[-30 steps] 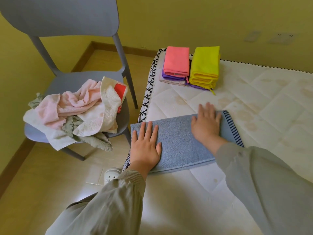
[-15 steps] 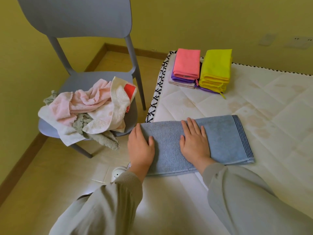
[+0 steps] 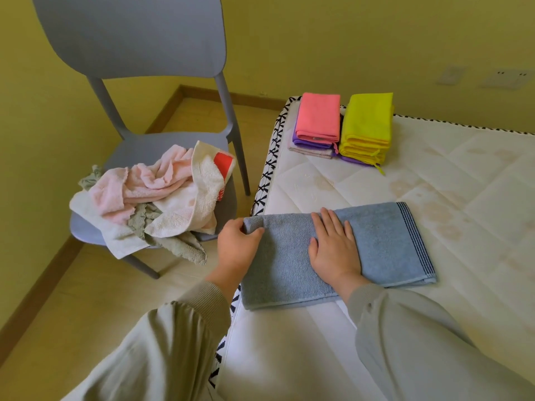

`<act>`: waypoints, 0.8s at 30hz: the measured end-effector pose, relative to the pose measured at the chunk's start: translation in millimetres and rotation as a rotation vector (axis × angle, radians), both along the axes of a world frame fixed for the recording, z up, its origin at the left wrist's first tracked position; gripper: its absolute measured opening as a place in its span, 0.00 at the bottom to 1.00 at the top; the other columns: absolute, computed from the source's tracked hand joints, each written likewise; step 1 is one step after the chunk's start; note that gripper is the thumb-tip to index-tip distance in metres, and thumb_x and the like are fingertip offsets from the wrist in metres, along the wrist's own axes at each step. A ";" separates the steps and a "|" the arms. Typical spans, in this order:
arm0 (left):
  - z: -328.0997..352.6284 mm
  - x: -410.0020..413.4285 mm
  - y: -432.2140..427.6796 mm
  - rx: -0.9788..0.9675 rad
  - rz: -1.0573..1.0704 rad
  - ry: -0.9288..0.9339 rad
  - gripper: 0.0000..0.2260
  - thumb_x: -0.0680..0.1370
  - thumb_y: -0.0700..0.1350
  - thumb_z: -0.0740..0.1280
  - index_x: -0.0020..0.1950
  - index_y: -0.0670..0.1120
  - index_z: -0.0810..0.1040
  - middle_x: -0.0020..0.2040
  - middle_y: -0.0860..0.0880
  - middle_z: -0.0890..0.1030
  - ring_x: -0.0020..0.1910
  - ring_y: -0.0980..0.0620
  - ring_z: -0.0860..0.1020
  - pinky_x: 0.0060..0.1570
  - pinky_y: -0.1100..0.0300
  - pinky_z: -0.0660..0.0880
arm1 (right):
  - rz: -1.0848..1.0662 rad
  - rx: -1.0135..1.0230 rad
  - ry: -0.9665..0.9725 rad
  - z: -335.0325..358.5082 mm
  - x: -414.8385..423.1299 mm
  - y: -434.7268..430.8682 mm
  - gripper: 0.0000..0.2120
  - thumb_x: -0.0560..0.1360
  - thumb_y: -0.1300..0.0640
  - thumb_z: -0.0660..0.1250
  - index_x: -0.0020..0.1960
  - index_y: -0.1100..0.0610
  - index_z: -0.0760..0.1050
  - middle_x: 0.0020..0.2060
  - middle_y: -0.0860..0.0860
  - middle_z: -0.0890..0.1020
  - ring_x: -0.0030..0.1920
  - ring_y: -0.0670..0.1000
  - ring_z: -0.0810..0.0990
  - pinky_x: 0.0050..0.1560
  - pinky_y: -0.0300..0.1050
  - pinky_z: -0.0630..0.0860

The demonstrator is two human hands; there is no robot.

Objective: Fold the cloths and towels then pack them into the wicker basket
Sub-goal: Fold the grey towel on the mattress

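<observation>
At the far left a grey-blue plastic chair (image 3: 139, 47) stands on the floor against the yellow wall; on its seat lies an unfolded heap of towels (image 3: 153, 198), a pale pink one uppermost, a cream one with a red patch to its right, and a grey-green cloth (image 3: 173, 244) underneath that spills over the seat's front edge. Just right of the chair, the left hand (image 3: 236, 247) reaches out of a beige sleeve to the mattress's left border; its fingers are curled over the far left corner of the blue towel (image 3: 382, 241) with the thumb lying on top, so it grips that end of the towel. The blue towel lies folded into a long band across the near left part of the mattress (image 3: 463, 183), its left end at the patterned mattress edge and its dark-striped hem at the right end. The right hand (image 3: 335, 250) rests flat on the middle of the band, fingers straight and slightly spread, palm down, pressing and holding nothing. Beyond the hands, at the mattress's far left corner, two folded stacks sit side by side, touching or nearly so; the pink-topped stack (image 3: 318, 117) has purple and pale layers beneath; the yellow stack (image 3: 367, 120) stands to its right, with a purple cloth at its base.
</observation>
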State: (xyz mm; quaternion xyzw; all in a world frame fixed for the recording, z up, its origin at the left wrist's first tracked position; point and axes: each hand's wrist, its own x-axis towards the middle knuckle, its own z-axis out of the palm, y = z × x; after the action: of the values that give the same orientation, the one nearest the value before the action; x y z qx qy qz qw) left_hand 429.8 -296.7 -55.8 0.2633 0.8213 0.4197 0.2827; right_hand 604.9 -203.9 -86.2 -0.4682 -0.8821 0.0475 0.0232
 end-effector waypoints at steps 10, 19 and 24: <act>19.1 11.1 -18.9 -0.008 -0.495 0.663 0.09 0.78 0.44 0.60 0.40 0.45 0.64 0.30 0.50 0.68 0.31 0.45 0.70 0.30 0.57 0.62 | 0.025 -0.193 -0.146 10.5 -1.4 5.4 0.32 0.75 0.46 0.38 0.78 0.52 0.44 0.78 0.50 0.46 0.77 0.51 0.42 0.75 0.54 0.41; 83.4 19.1 -1.3 0.087 -0.405 0.513 0.06 0.80 0.44 0.62 0.46 0.47 0.64 0.38 0.46 0.76 0.36 0.43 0.74 0.33 0.53 0.66 | 0.094 -0.522 0.169 118.4 -57.0 19.0 0.13 0.69 0.66 0.62 0.48 0.51 0.75 0.52 0.53 0.78 0.63 0.57 0.71 0.68 0.54 0.62; 136.6 15.7 1.5 0.161 -0.214 0.179 0.11 0.78 0.50 0.65 0.56 0.45 0.72 0.46 0.50 0.78 0.44 0.51 0.78 0.40 0.57 0.75 | 0.102 -0.515 0.308 180.5 -44.3 27.7 0.18 0.70 0.61 0.72 0.28 0.53 0.65 0.27 0.49 0.68 0.32 0.49 0.68 0.30 0.42 0.58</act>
State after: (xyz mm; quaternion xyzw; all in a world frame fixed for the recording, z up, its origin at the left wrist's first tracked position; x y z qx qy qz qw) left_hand 445.5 -295.2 80.8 0.4077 0.7741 0.4265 0.2295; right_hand 560.5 -176.1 94.3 -0.4010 -0.8495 0.3410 0.0350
